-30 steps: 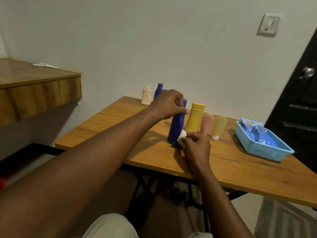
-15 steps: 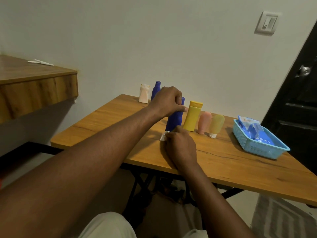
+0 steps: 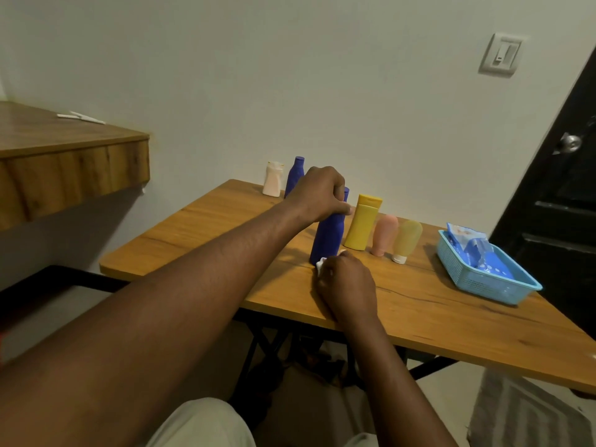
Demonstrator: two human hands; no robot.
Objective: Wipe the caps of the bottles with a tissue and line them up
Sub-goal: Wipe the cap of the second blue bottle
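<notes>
Broadly, one wooden table carries everything, and the near blue bottle standing on it serves as the marker for the rest. One dark door rises far to the right of that bottle. One wooden shelf juts from the wall far to its left, higher up. One light-blue basket sits on the table well to the bottle's right, with one blue packet lying in it.

Two hands are at work. The left hand has its fingers wrapped round the near blue bottle's upper part, just under the cap, holding it upright with a slight lean. The right hand rests on the table at the bottle's foot. Its fingers are curled round one crumpled white tissue, which sits just beside the bottle's base.

Six bottles are in view: two blue, one yellow, one pink, one tan, one white. The yellow bottle stands just right of the near blue one, then the pink bottle, then the tan bottle on its white cap, the four making a close row. The far blue bottle and the white bottle stand side by side behind and left of the near blue bottle, close to the wall. One switch plate is on the wall high above and right of it.
</notes>
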